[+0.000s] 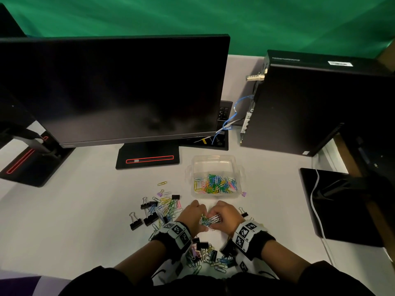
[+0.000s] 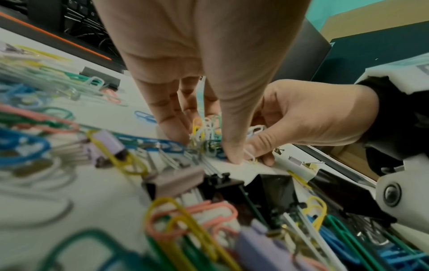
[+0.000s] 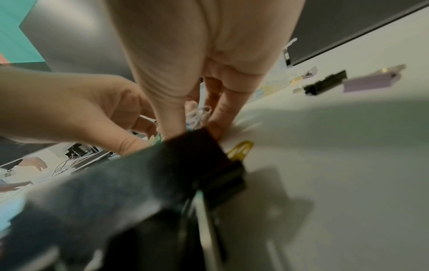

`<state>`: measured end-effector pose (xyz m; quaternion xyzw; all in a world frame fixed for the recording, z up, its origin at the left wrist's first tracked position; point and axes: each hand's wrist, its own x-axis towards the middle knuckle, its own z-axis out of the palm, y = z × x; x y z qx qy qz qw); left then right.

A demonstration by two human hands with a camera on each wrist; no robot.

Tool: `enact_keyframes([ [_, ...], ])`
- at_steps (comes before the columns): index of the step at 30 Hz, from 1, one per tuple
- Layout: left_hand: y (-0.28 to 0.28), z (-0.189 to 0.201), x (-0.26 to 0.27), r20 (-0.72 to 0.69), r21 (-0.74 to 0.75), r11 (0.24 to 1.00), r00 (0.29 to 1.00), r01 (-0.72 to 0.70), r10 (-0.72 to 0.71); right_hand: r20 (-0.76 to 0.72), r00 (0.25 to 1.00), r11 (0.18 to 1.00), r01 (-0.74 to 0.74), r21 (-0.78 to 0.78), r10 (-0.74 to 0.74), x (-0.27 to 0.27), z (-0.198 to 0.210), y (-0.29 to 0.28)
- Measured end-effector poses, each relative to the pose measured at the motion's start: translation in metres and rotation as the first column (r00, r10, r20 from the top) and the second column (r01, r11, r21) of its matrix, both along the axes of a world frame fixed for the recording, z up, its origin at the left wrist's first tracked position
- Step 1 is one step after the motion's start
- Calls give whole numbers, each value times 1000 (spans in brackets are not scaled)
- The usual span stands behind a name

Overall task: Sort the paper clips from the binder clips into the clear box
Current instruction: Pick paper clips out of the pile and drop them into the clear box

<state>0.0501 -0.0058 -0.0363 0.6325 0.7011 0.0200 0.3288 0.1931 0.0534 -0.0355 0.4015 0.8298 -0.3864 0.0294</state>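
Both hands meet over a small bunch of coloured paper clips [image 1: 210, 220] on the white desk, just in front of the clear box [image 1: 235, 165]. My left hand [image 1: 199, 220] pinches the bunch [image 2: 206, 132] between thumb and fingers. My right hand [image 1: 217, 221] pinches the same clips [image 3: 199, 113] from the other side; a white clip sits under its thumb. The box holds many coloured paper clips [image 1: 215, 183]. Mixed piles of paper clips and binder clips lie to the left [image 1: 164, 208] and near my wrists [image 1: 205, 255].
A monitor [image 1: 115, 88] and its stand [image 1: 147, 159] are behind the piles, a black computer case [image 1: 316, 103] at the back right, a black pad [image 1: 342, 206] on the right. Black binder clips [image 1: 136, 223] lie left; a purple one [image 1: 243, 193] rests against the box.
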Motion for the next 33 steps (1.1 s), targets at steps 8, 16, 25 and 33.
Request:
enact_keyframes([
  [8,1,5,5,-195,-28,978,958,209,-210,76,997,1000,-18,-4,18,2,13,7],
  [16,0,5,6,-350,-74,946,880,316,-321,45,999,999,7,-44,-5,11,32,26],
  [25,5,10,-2,-295,-102,961,915,255,-274,-140,949,954,293,64,-282,-1,57,61],
  [33,15,24,-9,-79,-38,990,987,137,-140,-186,956,957,255,139,-227,6,40,52],
])
